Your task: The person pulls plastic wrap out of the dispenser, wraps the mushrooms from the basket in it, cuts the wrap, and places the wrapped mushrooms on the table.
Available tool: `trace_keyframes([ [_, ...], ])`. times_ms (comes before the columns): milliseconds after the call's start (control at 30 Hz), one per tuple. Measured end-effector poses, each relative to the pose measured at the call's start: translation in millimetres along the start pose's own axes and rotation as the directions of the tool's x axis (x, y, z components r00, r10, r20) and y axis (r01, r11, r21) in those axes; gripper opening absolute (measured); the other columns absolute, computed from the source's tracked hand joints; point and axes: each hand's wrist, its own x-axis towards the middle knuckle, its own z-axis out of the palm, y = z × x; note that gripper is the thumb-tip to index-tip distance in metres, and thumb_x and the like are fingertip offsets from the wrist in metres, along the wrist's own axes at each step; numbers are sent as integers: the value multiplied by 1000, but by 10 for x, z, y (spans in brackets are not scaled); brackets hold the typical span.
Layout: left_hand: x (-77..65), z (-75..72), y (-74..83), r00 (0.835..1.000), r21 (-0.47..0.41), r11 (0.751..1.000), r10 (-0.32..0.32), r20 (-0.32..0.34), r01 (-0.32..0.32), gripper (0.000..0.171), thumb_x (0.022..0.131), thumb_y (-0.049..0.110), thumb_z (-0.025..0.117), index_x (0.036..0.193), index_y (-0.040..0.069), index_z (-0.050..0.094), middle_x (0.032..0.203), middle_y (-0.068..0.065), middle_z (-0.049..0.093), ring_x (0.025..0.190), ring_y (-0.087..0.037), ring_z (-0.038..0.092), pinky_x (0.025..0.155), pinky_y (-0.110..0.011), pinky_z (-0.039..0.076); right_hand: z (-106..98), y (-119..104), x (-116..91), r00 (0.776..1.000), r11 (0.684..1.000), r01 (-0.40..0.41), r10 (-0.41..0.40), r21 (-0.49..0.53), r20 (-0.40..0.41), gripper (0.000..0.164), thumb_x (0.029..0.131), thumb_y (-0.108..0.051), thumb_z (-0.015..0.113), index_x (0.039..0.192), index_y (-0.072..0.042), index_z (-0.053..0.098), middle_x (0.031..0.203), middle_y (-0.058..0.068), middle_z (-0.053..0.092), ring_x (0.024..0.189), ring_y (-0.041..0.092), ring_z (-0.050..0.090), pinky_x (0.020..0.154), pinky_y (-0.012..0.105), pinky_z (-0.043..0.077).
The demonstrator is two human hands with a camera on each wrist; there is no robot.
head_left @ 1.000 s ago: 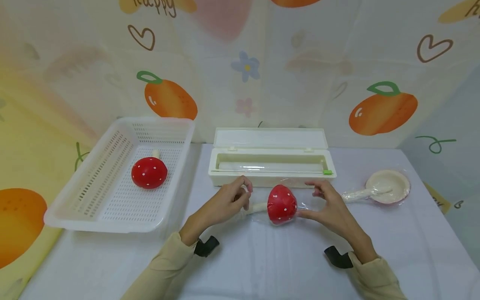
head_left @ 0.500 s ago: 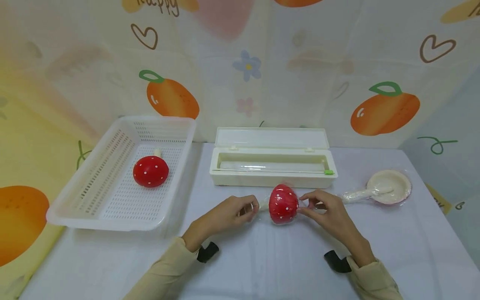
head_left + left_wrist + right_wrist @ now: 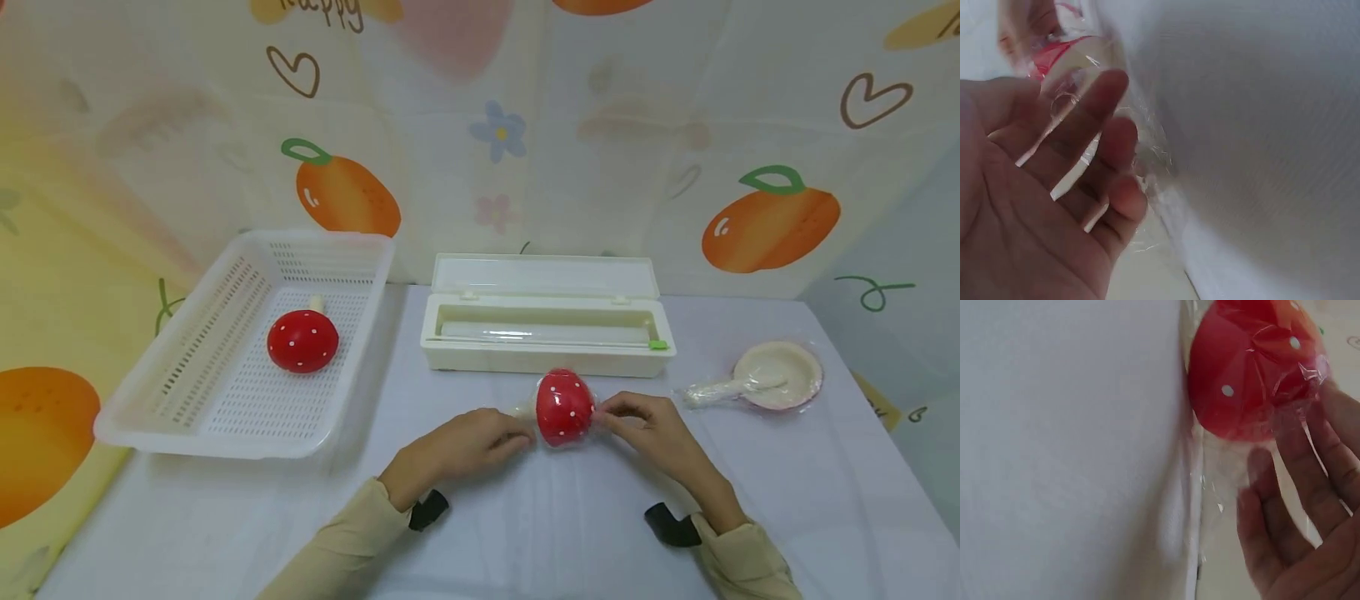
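A red, white-dotted handled bowl [image 3: 564, 408], wrapped in clear cling film [image 3: 1213, 487], lies upside down on the table in front of the dispenser, its pale handle toward the left. My right hand [image 3: 651, 429] pinches the film with thumb and forefinger at the bowl's right edge. Close beside the handle, my left hand [image 3: 476, 446] has its fingertips low over the table. In the left wrist view its fingers are gently bent and apart, with loose film behind them and nothing gripped. The handle is partly hidden by the left hand in the head view.
A white cling film dispenser [image 3: 547, 362] stands at the back, lid raised, with a green slider [image 3: 657, 345]. On the left, a white basket [image 3: 217, 446] holds another red dotted bowl [image 3: 303, 341]. A film-wrapped handled bowl [image 3: 778, 373] lies right, its cream inside facing up.
My left hand has come down and right along the handle, its fingers loosening. My right hand has drawn its fingers together onto the film at the bowl's edge and lowered slightly.
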Motion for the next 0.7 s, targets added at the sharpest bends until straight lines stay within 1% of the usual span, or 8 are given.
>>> trace_keyframes([
  [67, -21, -28, 1, 1000, -20, 1000, -4, -30, 3, 23, 99, 14, 54, 117, 18, 68, 78, 7, 62, 70, -4, 51, 74, -20, 48, 11, 0, 4, 999, 999, -37, 37, -13, 2, 12, 87, -17, 76, 97, -12, 74, 93, -1, 75, 91, 10, 64, 81, 25, 54],
  [133, -41, -75, 1, 995, -23, 999, -28, -92, 26, 25, 97, 10, 55, 120, 17, 64, 81, 5, 62, 71, -7, 51, 71, -22, 48, 17, 6, 8, 998, 998, -64, 64, -10, 7, 16, 84, -18, 79, 97, -12, 73, 92, -1, 73, 90, 11, 63, 79, 24, 53],
  [233, -45, -125, -25, 978, 26, 997, -62, -198, 68, 32, 92, 11, 66, 123, 15, 57, 92, 1, 62, 82, -11, 53, 73, -27, 50, 11, 26, 19, 994, 994, -106, 106, 15, 31, 21, 83, -19, 80, 99, -9, 70, 94, 2, 71, 86, 9, 61, 76, 21, 53],
  [300, -32, -135, -47, 968, 61, 994, -78, -237, 95, 40, 88, 12, 72, 124, 14, 55, 99, -2, 61, 90, -15, 53, 78, -31, 51, 0, 37, 24, 990, 991, -132, 130, 39, 58, 27, 83, -19, 81, 103, -6, 68, 96, 6, 70, 86, 9, 61, 75, 20, 53],
  [367, 0, -117, -71, 967, 80, 990, -91, -238, 113, 46, 84, 16, 78, 124, 13, 55, 106, -5, 60, 99, -17, 52, 83, -34, 51, -11, 52, 28, 985, 987, -147, 141, 66, 96, 33, 83, -19, 81, 107, -3, 66, 98, 9, 70, 86, 10, 62, 75, 19, 54],
  [533, 115, -12, -108, 976, 149, 980, -105, -192, 135, 52, 80, 29, 84, 123, 13, 60, 110, -5, 63, 103, -20, 57, 87, -38, 50, -20, 115, 35, 971, 975, -153, 118, 159, 207, 41, 85, -16, 78, 115, 3, 58, 105, 17, 68, 89, 14, 67, 78, 19, 56],
  [600, 153, 34, -107, 979, 194, 972, -102, -177, 136, 48, 81, 31, 82, 122, 13, 63, 109, -5, 66, 102, -20, 59, 87, -37, 50, -21, 128, 34, 963, 965, -174, 125, 197, 239, 46, 85, -16, 78, 120, 4, 55, 109, 18, 67, 93, 16, 68, 80, 18, 56],
  [700, 180, 89, -92, 984, 243, 962, -86, -156, 122, 31, 87, 29, 75, 112, 12, 68, 100, -3, 66, 94, -18, 59, 81, -32, 49, -30, 110, 31, 949, 950, -207, 137, 233, 285, 56, 86, -16, 77, 130, 6, 49, 114, 20, 66, 100, 22, 68, 83, 19, 56],
])
